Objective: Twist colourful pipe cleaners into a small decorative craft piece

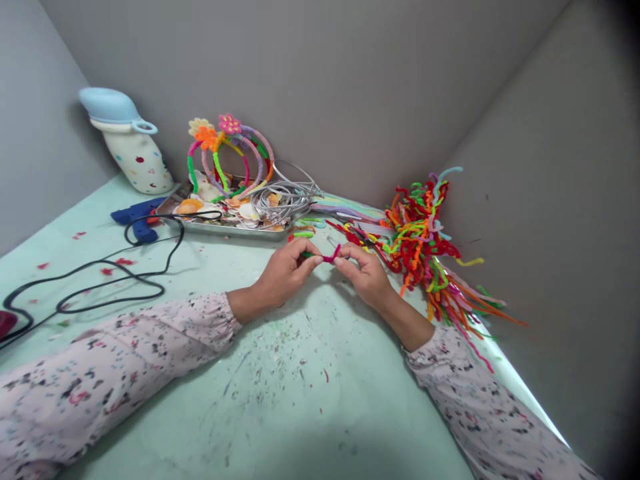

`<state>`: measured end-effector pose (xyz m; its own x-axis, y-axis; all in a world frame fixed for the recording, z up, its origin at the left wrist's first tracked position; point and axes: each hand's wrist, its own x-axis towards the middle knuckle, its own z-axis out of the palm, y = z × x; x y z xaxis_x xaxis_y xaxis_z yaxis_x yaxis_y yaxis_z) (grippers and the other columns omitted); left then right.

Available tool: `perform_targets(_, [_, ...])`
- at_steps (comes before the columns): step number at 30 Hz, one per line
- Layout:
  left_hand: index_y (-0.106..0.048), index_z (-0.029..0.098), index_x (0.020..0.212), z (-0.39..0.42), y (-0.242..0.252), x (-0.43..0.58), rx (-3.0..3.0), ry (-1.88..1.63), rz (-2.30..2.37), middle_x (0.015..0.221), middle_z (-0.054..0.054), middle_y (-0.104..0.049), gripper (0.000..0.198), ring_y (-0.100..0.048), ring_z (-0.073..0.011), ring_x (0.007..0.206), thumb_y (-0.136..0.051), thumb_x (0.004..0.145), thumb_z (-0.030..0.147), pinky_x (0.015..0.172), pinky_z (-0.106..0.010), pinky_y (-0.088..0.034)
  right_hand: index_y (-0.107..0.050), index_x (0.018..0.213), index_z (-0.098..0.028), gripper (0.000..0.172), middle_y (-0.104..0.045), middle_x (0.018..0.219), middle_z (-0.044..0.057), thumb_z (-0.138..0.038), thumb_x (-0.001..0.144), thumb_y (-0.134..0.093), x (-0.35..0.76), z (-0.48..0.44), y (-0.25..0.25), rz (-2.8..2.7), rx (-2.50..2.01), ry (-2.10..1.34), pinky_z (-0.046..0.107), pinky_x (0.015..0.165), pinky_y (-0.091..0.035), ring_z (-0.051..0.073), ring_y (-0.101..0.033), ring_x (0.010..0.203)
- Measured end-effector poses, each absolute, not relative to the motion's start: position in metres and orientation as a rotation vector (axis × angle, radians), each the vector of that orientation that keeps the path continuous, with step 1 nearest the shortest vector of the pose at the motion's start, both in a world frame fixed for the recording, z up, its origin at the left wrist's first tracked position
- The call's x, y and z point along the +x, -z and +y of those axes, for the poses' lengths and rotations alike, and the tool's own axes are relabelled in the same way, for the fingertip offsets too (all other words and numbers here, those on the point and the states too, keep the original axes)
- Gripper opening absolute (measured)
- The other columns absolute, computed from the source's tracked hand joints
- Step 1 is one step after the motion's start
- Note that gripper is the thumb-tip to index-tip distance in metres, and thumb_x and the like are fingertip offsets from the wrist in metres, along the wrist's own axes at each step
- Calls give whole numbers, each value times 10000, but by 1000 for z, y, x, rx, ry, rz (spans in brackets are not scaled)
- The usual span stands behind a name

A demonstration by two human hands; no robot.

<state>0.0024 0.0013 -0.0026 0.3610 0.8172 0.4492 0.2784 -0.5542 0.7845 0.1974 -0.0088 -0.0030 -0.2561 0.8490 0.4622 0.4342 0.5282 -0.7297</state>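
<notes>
The left hand (287, 270) and the right hand (365, 273) are both closing tight, pinching a small pink and green pipe cleaner (327, 257) near the middle of the frame. Up top, fuzzy headbands with flowers (230, 157) are looking all done, standing on a metal tray (225, 231). On the right, a big messy pile of bright pipe cleaners (415, 250) is lying unused.
</notes>
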Motion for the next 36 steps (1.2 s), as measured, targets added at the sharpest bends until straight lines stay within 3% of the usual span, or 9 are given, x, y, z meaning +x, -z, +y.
perform_targets(12, [-582, 167, 832, 3, 4, 3, 2008, -1176, 938, 680, 7, -554, 147, -482, -115, 619, -540, 887, 297, 580, -235, -367, -609, 830, -211, 90, -594, 798, 9, -281, 861, -562, 198, -9, 5, -1905, -1021, -519, 328, 775, -442, 166, -565, 790])
perform_targets(36, [-583, 161, 825, 2, 4, 2, 2033, -1165, 962, 694, 12, -554, 143, -478, -111, 634, -546, 884, 286, 589, -229, -364, -614, 806, -194, 112, -594, 779, -2, -299, 839, -592, 198, -7, 5, -1839, -1083, -637, 296, 778, -416, 148, -554, 780])
